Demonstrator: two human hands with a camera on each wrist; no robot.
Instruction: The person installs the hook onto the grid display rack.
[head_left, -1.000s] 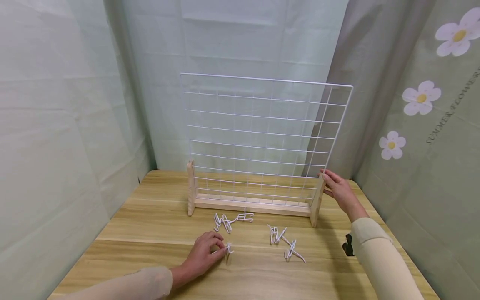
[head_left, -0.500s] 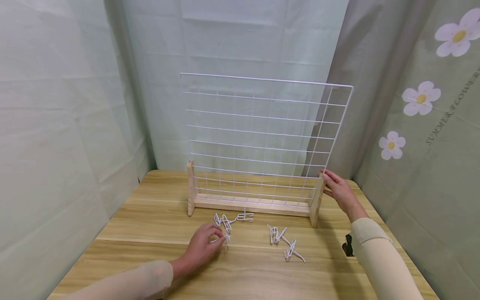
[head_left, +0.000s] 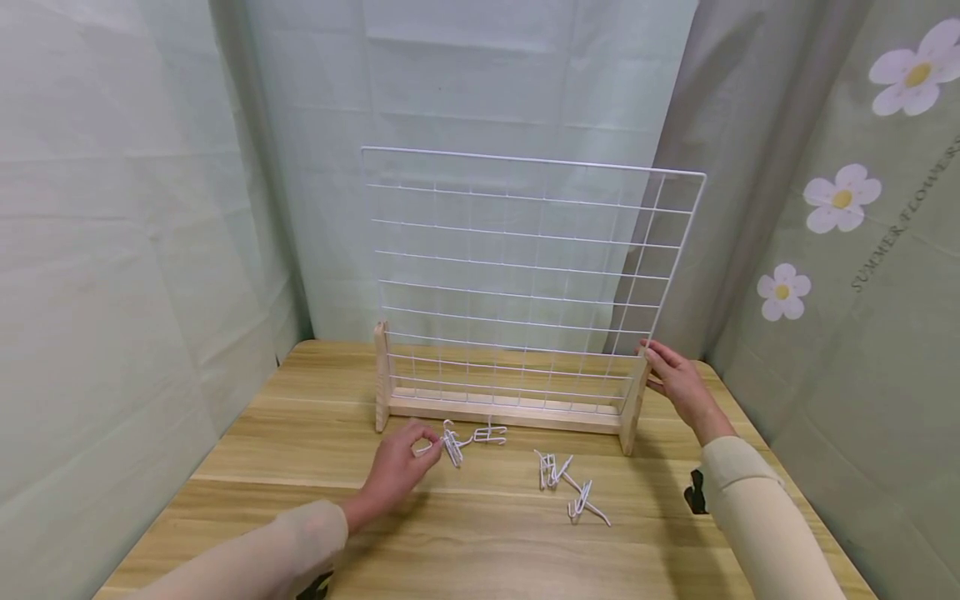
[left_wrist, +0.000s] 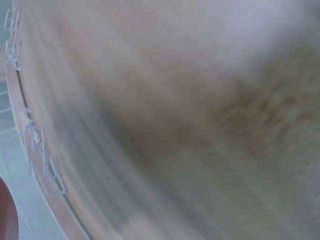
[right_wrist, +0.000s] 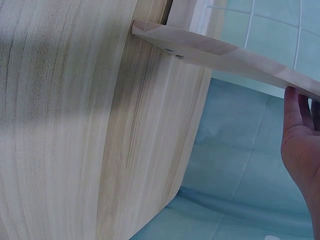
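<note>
My left hand (head_left: 397, 471) has thumb and forefinger pinched together on a small white wire hook (head_left: 448, 427), just left of the other hooks; the fingers hide part of it. Beside it lie another white hook (head_left: 454, 452) and one with prongs pointing right (head_left: 491, 434). At the right, my right hand (head_left: 678, 383) grips the top of the wooden upright (right_wrist: 225, 55) of a display stand. The stand carries a tall white wire grid (head_left: 525, 271) between two uprights. In the left wrist view only a fingertip (left_wrist: 7, 215) shows at the edge, with hooks (left_wrist: 37, 137) beyond.
More white hooks (head_left: 551, 469) lie in front of the stand's right half, one long-pronged hook (head_left: 581, 502) nearest me. The stand's wooden base bar (head_left: 502, 408) runs along the back of the wooden table (head_left: 480, 550). Pale curtains (head_left: 150, 250) enclose the table.
My left hand has moved away from me and slightly left, taking the pinched hook from the table's front up to the hooks near the stand. My right hand stays on the upright.
</note>
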